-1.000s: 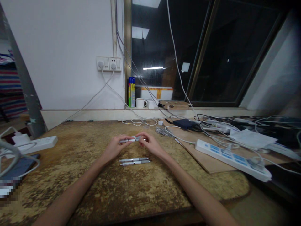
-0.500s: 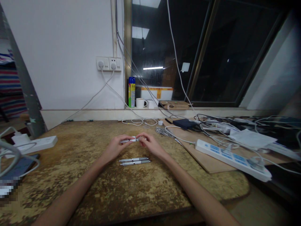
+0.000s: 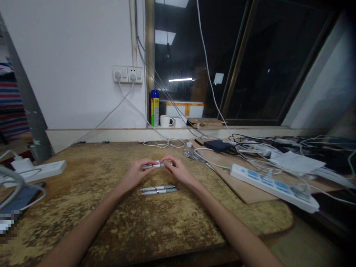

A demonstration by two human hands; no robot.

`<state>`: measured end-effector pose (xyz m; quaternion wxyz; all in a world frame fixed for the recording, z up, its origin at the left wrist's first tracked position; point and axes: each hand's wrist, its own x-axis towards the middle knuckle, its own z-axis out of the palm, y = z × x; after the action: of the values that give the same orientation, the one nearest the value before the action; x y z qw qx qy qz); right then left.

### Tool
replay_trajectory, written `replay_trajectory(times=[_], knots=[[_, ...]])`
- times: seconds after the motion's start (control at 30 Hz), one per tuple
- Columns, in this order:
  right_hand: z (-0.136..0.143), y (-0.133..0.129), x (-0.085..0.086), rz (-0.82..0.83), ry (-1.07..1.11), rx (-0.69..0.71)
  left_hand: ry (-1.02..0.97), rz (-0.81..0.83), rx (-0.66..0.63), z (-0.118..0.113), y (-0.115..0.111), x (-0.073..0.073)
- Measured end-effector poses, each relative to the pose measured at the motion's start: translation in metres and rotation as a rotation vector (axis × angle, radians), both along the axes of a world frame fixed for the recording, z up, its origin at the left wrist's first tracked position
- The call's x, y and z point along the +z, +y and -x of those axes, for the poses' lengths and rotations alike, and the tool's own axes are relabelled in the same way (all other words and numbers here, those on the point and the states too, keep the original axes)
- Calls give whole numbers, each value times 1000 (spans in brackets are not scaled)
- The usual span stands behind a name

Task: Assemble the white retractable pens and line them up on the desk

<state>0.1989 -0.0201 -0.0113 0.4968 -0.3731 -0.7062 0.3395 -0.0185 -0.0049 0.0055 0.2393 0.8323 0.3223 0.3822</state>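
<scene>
Between my two hands is a white and grey pen, held level just over the worn wooden table. My left hand pinches its left part between thumb and fingers. On its right part, my right hand is closed, and the fingers hide much of that end. Two more pens of the same look lie side by side nearer to me: a farther pen and a nearer pen, both pointing left to right and touched by neither hand.
On the right, a white power strip rests on a thin board among tangled cables. Another power strip and a dark phone-like slab lie at left. A spray can and white mug stand on the sill.
The view has shifted very slightly. Both hands stay closed on the same pen in nearly the same pose, and the two lying pens have not moved.
</scene>
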Motion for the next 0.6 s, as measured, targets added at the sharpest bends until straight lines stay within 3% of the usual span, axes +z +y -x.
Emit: replay_trajectory(times=[0.6], knots=[[-2, -3, 4, -47, -20, 13, 13, 6, 4, -1, -1, 2]])
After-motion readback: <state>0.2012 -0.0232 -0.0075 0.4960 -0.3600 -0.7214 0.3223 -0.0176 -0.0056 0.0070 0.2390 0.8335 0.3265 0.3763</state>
